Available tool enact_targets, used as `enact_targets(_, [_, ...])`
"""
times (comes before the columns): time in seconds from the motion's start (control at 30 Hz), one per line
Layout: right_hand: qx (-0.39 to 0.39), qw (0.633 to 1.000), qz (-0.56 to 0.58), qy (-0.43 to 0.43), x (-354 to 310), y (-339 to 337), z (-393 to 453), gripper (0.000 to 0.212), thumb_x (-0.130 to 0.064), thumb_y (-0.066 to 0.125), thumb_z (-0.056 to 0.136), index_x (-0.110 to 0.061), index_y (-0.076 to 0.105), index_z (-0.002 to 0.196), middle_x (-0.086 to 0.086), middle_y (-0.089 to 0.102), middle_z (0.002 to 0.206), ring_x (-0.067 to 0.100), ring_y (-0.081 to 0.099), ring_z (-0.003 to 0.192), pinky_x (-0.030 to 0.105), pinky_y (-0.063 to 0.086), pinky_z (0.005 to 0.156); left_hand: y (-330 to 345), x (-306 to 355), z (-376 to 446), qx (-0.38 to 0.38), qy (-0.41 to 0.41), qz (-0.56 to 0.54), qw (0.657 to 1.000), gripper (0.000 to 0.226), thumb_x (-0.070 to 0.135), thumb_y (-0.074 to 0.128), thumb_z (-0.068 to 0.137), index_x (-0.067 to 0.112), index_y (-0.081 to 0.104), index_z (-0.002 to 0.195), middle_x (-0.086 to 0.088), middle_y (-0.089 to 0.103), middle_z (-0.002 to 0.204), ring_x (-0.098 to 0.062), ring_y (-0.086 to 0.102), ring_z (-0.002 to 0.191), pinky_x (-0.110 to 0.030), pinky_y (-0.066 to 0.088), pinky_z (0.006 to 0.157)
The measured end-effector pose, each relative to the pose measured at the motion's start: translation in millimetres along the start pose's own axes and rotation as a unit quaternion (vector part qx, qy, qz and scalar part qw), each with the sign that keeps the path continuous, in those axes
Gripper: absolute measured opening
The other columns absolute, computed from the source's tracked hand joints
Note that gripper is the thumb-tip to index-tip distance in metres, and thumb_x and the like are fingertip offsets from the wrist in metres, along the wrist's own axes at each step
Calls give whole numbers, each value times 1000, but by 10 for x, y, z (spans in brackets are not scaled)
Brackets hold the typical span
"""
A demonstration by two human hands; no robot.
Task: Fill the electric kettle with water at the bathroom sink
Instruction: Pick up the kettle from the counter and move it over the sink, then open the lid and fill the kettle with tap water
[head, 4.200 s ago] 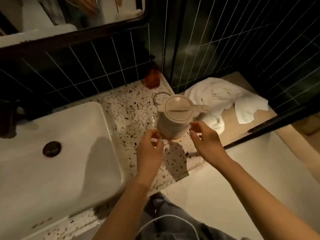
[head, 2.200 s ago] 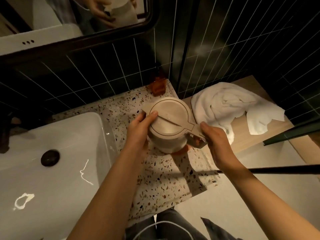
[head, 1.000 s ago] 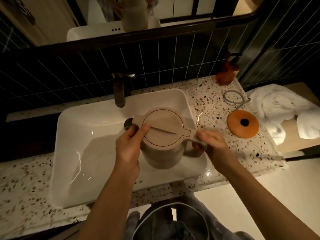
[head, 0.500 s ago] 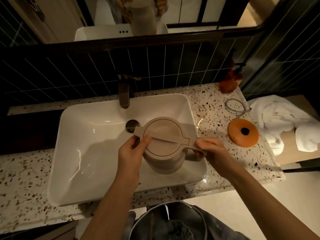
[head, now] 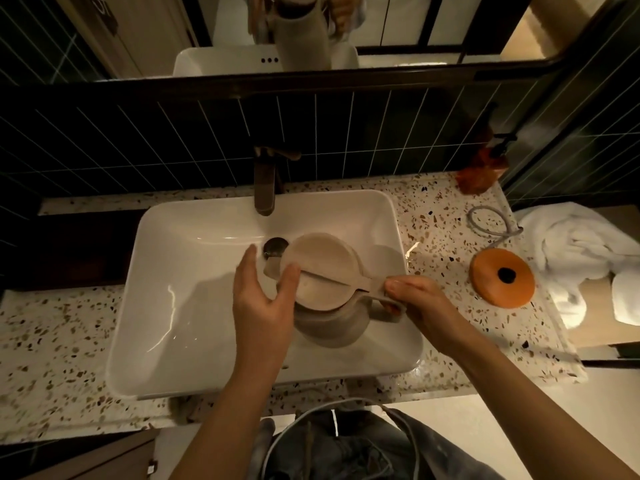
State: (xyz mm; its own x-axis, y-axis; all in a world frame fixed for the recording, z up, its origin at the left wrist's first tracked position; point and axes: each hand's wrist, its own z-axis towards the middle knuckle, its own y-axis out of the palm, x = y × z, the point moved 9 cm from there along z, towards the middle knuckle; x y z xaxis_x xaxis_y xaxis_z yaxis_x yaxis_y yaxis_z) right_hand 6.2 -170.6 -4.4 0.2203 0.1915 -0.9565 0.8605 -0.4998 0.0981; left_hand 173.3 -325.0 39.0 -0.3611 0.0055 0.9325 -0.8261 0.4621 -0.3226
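From the head camera, we hold the beige electric kettle (head: pixel 329 306) over the white sink (head: pixel 194 306), in the right half of the basin, near its front right corner. Our right hand (head: pixel 422 306) is wrapped around the kettle's handle, thumb lying along the top of it. Our left hand (head: pixel 263 303) is at the lid (head: pixel 322 268), thumb pressed on its near edge while the other fingers spread loosely beside the spout, not clasped around anything. The lid sits tilted, its far edge raised; whether it is fully open we cannot tell. The dark faucet (head: pixel 265 181) stands at the sink's back edge, its outlet just behind and left of the kettle, and the drain (head: pixel 275 245) shows between them. On the speckled countertop (head: pixel 62 344), toward its right edge, lies the round orange kettle base (head: pixel 502 277), with its cord (head: pixel 485 223) looped behind it. An amber soap bottle (head: pixel 483 171) stands in the back right corner. A white towel (head: pixel 581 258) lies crumpled past the countertop's right edge.
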Motion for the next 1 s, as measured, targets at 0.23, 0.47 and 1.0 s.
enact_targets(0.23, [-5,999,-38,-3,-28,42,61,46,-49,63,76,-5,56,62,14,43,65,26,39,63,35,31,63,180,252,41,-56,20,-45,997,19,28,60,94,21,66,111,10,70,101,-6,65,96,-14,51,77])
enact_targets(0.47, [-40,988,-147,-1,-30,159,104,52,-47,50,88,0,59,68,12,55,62,16,51,59,31,40,63,210,424,-43,-34,27,-61,997,21,23,64,92,28,68,112,15,72,98,1,68,92,-15,54,76])
enact_targets(1.0, [75,995,56,20,140,-56,98,46,-58,62,74,-20,59,48,3,49,52,18,45,55,32,37,65,88,525,38,-35,175,-5,984,50,53,39,96,23,54,132,2,58,136,-7,50,129,-15,40,103])
